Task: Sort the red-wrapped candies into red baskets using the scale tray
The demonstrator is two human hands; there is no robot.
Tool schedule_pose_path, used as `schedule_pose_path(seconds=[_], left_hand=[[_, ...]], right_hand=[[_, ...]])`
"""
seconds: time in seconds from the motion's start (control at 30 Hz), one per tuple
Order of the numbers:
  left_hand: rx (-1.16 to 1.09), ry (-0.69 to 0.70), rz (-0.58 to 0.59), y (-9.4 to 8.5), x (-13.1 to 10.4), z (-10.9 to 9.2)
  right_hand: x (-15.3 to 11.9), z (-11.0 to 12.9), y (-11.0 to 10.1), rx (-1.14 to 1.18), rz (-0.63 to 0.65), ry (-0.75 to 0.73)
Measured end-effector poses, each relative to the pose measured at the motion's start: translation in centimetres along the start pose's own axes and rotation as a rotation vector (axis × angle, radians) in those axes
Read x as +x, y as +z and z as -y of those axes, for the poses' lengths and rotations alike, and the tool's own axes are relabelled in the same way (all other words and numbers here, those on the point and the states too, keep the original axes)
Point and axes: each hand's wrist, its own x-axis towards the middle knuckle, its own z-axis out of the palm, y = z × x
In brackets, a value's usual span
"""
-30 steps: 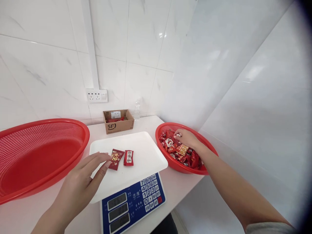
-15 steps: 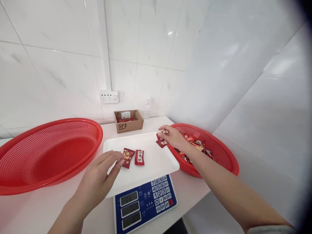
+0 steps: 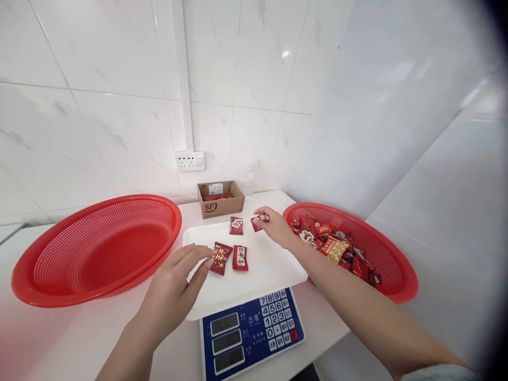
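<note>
Now right hand [image 3: 278, 227] pinches packet [image 3: 257, 223]; tray [image 3: 270, 270] near

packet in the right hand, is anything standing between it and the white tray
Nothing visible does. The right hand holds the packet at the far side of the tray, with no object seen between the two. The nearest loose packet shows to its left, beside it rather than in between.

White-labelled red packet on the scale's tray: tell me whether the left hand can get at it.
Probably yes: the white-labelled packet lies uncovered; only the low dark red packet lies between it and the left hand, which could likely pass over.
</note>
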Motion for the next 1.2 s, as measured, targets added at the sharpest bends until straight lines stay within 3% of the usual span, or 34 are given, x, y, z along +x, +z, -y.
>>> schedule_pose_path(seconds=[0.3,0.4,0.5,0.7,0.8,0.9,1.03,1.13,1.2], left_hand=[[0.008,0.010,0.010,0.0,0.1,-0.3],[0.016,0.003,0.008,-0.1,0.0,-0.2],[0.002,-0.016,0.006,-0.1,0.0,0.0],[-0.014,-0.033,0.001,-0.2,0.1,-0.1],[-0.019,-0.045,0.022,-0.1,0.1,-0.3],[0.004,-0.048,0.113,0.4,0.2,-0.3],[0.074,0.049,0.325,1.8,0.0,0.3],[0.113,0.082,0.441,2.6,-0.3,0.7],[0.118,0.077,0.465,2.8,-0.3,0.8]], right_hand=[[0.8,1.6,4.4,-0.139,0.138,-0.132],[0.0,2.0,4.3,-0.159,0.194,-0.156],[-0.8,1.7,1.8,-0.215,0.161,-0.149],[-3.1,-0.9,-7.4,-0.549,-0.046,-0.043],[-4.8,-1.6,-9.3,-0.694,-0.078,0.030],[-6.7,-0.5,-6.9,-0.706,0.042,-0.052],[-8.5,2.4,-0.7,-0.494,0.402,-0.353],[-8.8,3.5,2.2,-0.444,0.472,-0.429],[-8.4,3.3,2.4,-0.441,0.489,-0.426]])
